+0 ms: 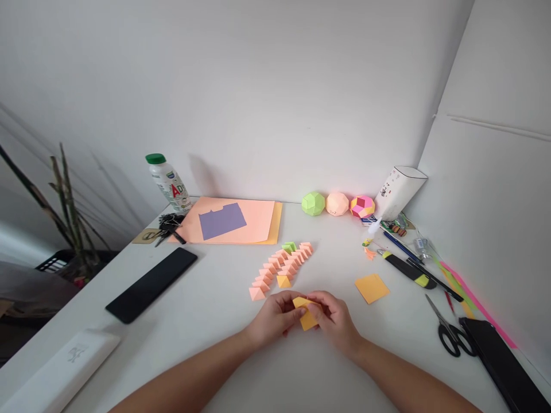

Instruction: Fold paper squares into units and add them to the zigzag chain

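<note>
Between my two hands is a small piece of yellow-orange paper [308,322], partly folded, held just above the white table. My left hand [278,314] pinches its left side with thumb and fingers. On the other side, my right hand [338,321] grips the paper with the thumb pressed on its face. Some fingertips are hidden behind the paper. Just beyond my hands stand two rows of folded peach paper units [270,268], with a yellow-orange unit [284,281] at the near end of one row and green units [290,246] at the far end. Right of my hands lies a stack of yellow-orange paper squares [372,288].
Scissors [451,332], a utility knife [407,268] and a black case [503,361] lie on the right. Paper balls [337,204] line the wall. Peach sheets [258,221], a bottle [170,183], keys [170,226], a black slab [151,285] and a white box [64,370] are on the left.
</note>
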`<state>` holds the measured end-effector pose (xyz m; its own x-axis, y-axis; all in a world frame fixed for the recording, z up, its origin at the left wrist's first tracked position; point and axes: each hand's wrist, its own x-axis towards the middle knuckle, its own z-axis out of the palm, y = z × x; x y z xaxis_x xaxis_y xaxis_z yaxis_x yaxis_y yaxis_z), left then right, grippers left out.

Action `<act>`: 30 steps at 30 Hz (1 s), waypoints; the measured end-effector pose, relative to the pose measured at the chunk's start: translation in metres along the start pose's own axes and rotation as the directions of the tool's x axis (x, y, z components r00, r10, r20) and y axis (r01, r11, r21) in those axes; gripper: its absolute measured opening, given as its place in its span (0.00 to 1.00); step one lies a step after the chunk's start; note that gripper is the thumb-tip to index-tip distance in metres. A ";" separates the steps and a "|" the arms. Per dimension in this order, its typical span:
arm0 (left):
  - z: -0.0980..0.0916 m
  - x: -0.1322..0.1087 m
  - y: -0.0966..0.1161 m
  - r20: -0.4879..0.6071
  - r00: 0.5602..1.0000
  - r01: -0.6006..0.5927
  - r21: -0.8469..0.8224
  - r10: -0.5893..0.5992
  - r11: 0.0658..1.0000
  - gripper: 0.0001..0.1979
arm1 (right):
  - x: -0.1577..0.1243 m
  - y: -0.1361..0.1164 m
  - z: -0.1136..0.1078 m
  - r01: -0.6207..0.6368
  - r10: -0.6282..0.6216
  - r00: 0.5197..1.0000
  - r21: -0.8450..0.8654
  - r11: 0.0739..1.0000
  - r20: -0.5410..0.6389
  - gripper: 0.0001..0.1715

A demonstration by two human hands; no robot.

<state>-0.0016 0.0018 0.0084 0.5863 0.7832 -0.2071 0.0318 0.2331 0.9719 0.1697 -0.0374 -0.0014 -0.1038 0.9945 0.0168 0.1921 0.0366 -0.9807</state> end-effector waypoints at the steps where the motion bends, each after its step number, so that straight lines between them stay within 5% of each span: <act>1: 0.000 0.000 -0.001 0.004 1.000 0.001 0.014 -0.002 1.000 0.18 | 0.000 0.001 0.000 0.006 -0.006 1.000 -0.004 1.000 -0.003 0.14; 7: 0.000 0.002 -0.009 -0.055 0.998 -0.035 -0.022 0.034 0.999 0.18 | 0.000 0.006 0.000 0.055 -0.055 0.998 0.005 0.998 0.004 0.16; 30: 0.005 0.001 -0.006 -0.135 0.991 -0.010 -0.081 -0.002 0.997 0.19 | 0.000 -0.002 -0.002 -0.065 0.055 0.986 0.060 0.996 0.158 0.19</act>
<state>0.0027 -0.0015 0.0028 0.4714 0.8536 -0.2218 -0.0398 0.2718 0.9615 0.1709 -0.0371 0.0013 -0.2461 0.9668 -0.0684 0.1398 -0.0345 -0.9896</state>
